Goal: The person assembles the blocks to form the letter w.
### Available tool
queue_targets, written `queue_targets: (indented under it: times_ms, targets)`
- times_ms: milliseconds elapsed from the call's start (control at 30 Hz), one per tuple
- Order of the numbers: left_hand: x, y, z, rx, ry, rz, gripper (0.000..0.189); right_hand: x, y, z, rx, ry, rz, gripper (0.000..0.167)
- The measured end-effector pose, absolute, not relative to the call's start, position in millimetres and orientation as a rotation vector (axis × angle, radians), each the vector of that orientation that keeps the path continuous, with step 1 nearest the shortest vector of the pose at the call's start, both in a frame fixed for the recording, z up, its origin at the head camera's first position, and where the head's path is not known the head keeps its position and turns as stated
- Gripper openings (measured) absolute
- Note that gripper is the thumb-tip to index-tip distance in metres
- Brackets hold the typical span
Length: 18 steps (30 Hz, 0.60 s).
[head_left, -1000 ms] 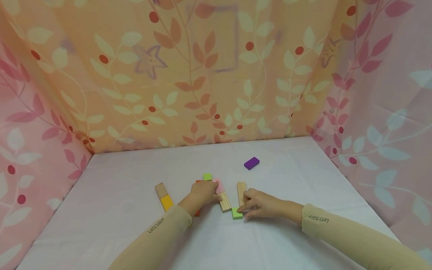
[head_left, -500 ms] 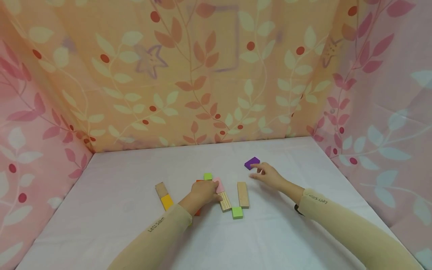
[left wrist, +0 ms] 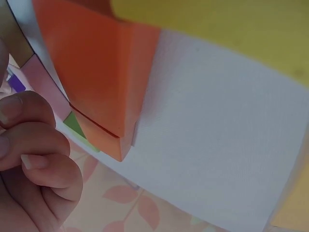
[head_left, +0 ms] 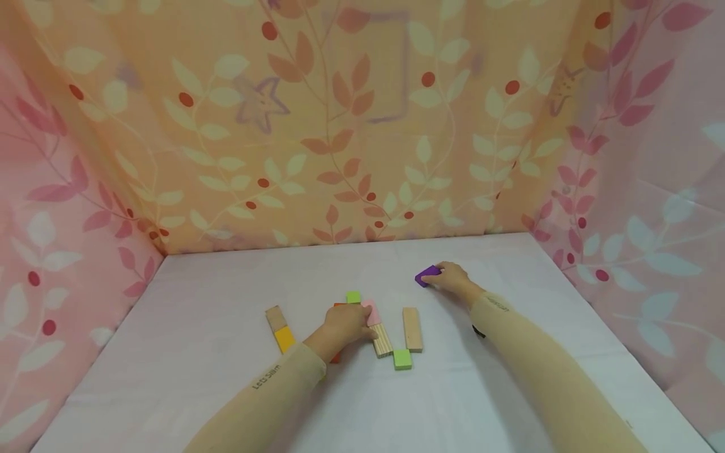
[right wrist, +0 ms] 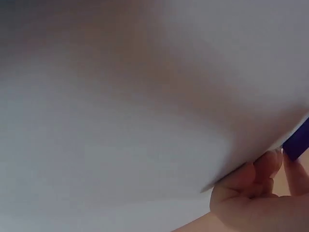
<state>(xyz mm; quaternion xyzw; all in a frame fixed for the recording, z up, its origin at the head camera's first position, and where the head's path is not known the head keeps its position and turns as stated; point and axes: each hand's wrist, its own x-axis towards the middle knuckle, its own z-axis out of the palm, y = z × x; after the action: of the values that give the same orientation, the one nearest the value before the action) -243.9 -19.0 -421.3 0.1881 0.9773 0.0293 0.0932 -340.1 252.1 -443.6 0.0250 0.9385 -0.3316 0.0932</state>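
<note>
My left hand point(head_left: 344, 324) lies over the line of blocks, index finger at the pink block point(head_left: 370, 308) and thumb at the striped wooden block point(head_left: 382, 341). Its other fingers point(left wrist: 53, 174) are curled in the left wrist view, beside orange blocks point(left wrist: 91, 63). My right hand point(head_left: 454, 278) pinches the purple block point(head_left: 427, 275) at the table's back right; only a corner of that block point(right wrist: 297, 142) shows in the right wrist view. A green block point(head_left: 402, 360) meets the striped block's near end. A plain wooden block point(head_left: 412, 329) extends back from the green one.
Left of my left hand lie a wooden block point(head_left: 275, 318) and a yellow-orange block point(head_left: 285, 340), end to end. Another green block point(head_left: 354, 297) sits behind the hand. Patterned curtains point(head_left: 317, 138) border the white table point(head_left: 226, 283).
My right hand has left the near green block, reached back and right, and taken hold of the purple block. The left hand keeps its place on the line of blocks.
</note>
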Motion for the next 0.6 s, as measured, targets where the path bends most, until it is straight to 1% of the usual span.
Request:
queue_targets:
  times_ms: [67, 133, 267, 400, 600]
  targets:
    - [-244, -18, -422, 0.563, 2.906, 0.086, 0.060, -342, 249, -442, 0.019, 2.729, -1.067, 0.067]
    - [-243, -18, -421, 0.554, 2.905, 0.092, 0.061, -343, 245, -438, -0.098, 2.675, -1.083, 0.066]
    - [-243, -18, -420, 0.536, 2.896, 0.104, 0.062, -344, 237, -435, -0.295, 2.589, -0.996, 0.066]
    - [-243, -18, -421, 0.536, 2.890, 0.107, 0.061, -343, 234, -438, -0.319, 2.570, -0.952, 0.064]
    - [-244, -18, -420, 0.539, 2.885, 0.119, 0.060, -338, 231, -441, -0.330, 2.575, -1.018, 0.053]
